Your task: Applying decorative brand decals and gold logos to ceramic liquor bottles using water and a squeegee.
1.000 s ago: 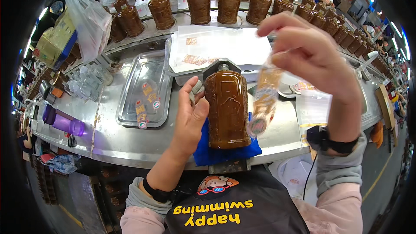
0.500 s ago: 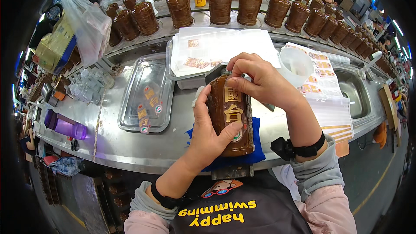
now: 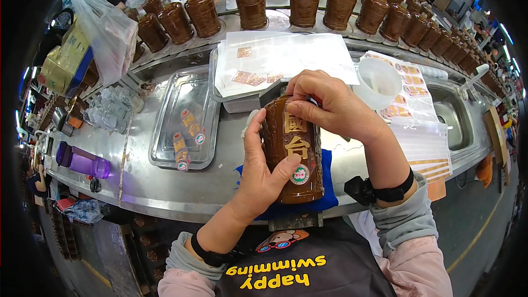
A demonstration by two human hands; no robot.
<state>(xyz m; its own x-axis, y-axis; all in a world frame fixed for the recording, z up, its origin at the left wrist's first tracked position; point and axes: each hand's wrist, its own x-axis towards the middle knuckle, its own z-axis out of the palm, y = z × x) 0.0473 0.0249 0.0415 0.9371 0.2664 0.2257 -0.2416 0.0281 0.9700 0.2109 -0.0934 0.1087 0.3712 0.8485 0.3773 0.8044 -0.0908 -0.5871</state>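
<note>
A brown glazed bottle (image 3: 303, 190) lies on a blue cloth (image 3: 327, 179) in front of me, its neck pointing away. Large gold characters run down its front, with a round green-and-white emblem (image 3: 300, 175) below. My left hand (image 3: 263, 173) is wrapped along the bottle's left side, its thumb pressed on the front beside the lower character. At the upper end of the gold-lettered label (image 3: 296, 126), my right hand (image 3: 330, 104) pinches with thumb and forefinger. The fingertips cover what lies between them.
A steel tray (image 3: 159, 143) with loose labels (image 3: 180, 151) sits at left, near a purple water bottle (image 3: 82, 159). White sheets (image 3: 286, 58) lie beyond my hands, a plastic tub (image 3: 379, 83) and sink (image 3: 454, 121) to the right. Brown bottles (image 3: 305, 3) line a conveyor (image 3: 280, 22) behind.
My left thumb has shifted off the round emblem, which now shows fully. The conveyor bottles have changed position; a yellow bottle there has gone from view and a small white one shows.
</note>
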